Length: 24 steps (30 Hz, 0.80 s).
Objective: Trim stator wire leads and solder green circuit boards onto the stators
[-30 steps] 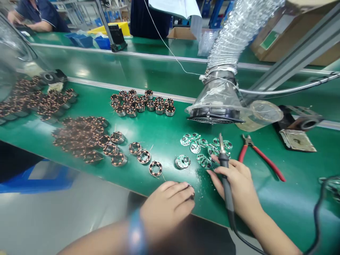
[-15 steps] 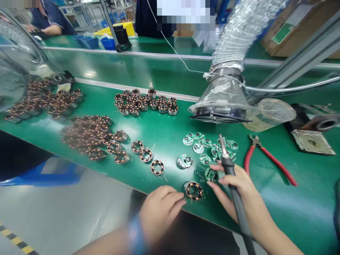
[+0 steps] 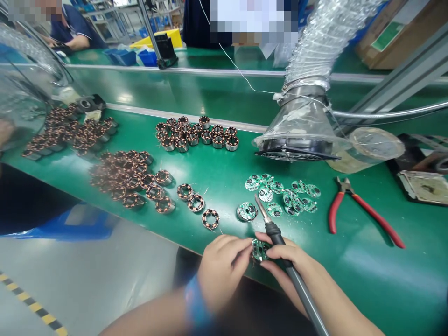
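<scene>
A bare lane of counter point(image 3: 217, 175) runs between the rear coils point(image 3: 191, 136) and the three loose coils point(image 3: 196, 209), rightward to the hood point(image 3: 297, 133), which hangs low and limits headroom there; beyond the right fingers point(image 3: 282, 252), loose boards point(image 3: 294, 204) and a board-topped coil point(image 3: 247, 212) crowd the way, with the soldering iron point(image 3: 276, 232) jutting between; pliers point(image 3: 346, 187) lie splayed farther right; nearer than these, the right front is open.

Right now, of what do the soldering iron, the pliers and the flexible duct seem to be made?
Soldering iron: shiny, metallic tip; dull grey handle, perhaps plastic or rubber.
Pliers: grey metal head, likely steel; smooth red grips, probably plastic.
Flexible duct: shiny, crinkled silver, likely aluminium foil or metallised film.
</scene>
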Each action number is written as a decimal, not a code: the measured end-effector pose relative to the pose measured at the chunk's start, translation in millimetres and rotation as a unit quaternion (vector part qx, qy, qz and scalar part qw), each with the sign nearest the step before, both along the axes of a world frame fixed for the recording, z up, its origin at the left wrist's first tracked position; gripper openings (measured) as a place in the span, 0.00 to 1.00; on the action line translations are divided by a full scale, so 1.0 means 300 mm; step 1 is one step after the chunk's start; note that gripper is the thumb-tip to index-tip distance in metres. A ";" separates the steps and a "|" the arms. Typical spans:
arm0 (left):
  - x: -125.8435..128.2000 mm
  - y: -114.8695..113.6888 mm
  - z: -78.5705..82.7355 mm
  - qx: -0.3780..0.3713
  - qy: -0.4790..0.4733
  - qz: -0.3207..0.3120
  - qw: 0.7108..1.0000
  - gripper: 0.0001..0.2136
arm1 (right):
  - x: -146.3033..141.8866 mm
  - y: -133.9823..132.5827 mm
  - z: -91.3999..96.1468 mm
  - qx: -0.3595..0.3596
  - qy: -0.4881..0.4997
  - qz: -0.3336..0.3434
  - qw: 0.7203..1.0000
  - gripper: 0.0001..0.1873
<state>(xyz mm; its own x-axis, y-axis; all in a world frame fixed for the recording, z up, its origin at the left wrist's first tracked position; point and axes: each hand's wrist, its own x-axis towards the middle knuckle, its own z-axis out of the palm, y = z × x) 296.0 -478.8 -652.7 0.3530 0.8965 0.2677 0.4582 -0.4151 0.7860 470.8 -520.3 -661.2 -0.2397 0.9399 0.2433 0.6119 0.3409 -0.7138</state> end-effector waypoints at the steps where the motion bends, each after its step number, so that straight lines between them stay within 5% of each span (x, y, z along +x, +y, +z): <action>1: -0.009 0.005 0.002 0.017 0.032 -0.025 0.999 0.10 | -0.001 0.000 0.003 -0.004 0.001 0.000 1.000 0.14; 4: -0.035 0.021 0.013 0.009 0.087 -0.077 0.993 0.11 | -0.005 -0.002 0.012 -0.018 0.001 0.001 1.000 0.15; 9: -0.051 0.022 -0.004 -0.019 0.045 -0.081 0.996 0.11 | -0.009 -0.012 0.005 -0.012 0.014 -0.002 1.000 0.14; 13: -0.044 0.003 -0.020 -0.168 -0.060 -0.002 0.984 0.07 | -0.005 -0.015 0.011 0.008 0.027 -0.028 0.999 0.15; 17: -0.033 0.011 0.000 -0.297 -0.091 -0.008 0.951 0.06 | 0.018 -0.023 0.032 0.047 0.037 -0.043 0.997 0.17; 20: -0.039 0.026 0.007 -0.223 -0.029 -0.060 0.972 0.07 | 0.047 -0.069 0.027 0.064 0.048 -0.040 0.996 0.20; 24: -0.057 0.032 -0.009 -0.090 0.027 -0.108 0.990 0.09 | 0.077 -0.180 -0.031 0.066 0.154 -0.124 0.978 0.17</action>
<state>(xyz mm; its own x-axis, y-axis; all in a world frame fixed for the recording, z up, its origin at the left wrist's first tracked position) 278.8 -469.1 -655.2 0.5506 0.8304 0.0859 0.4183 -0.3634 0.8324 493.8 -574.3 -670.5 0.0961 0.9149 0.3920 0.4510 0.3110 -0.8366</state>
